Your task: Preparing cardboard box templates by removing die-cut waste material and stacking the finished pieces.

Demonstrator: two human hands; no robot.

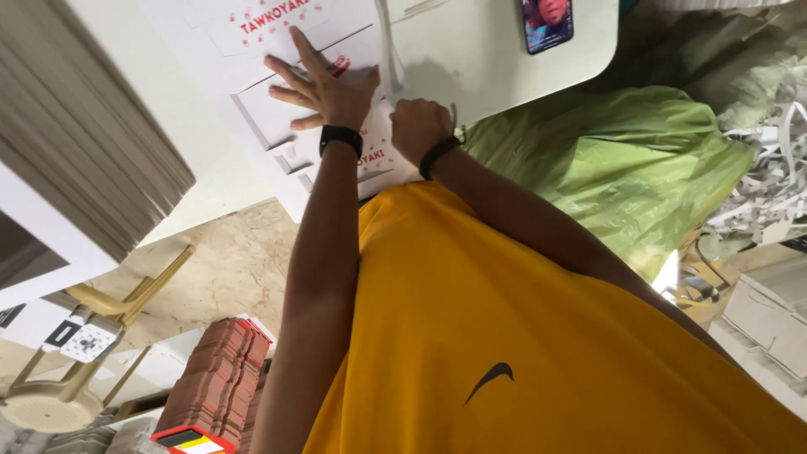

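Yellow shirt, left hand spread flat on white carton sheet, right hand fisted

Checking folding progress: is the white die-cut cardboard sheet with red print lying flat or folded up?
Mostly flat: the white die-cut cardboard sheet lies spread on the white table, left hand pressed flat on it, right hand fisted at its edge.

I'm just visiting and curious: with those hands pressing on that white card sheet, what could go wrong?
The card sheet overhangs the table edge; pinned only by the flat left hand and fisted right hand, it might slip or crease wrongly. The phone lies near the table's rim and could get knocked off.
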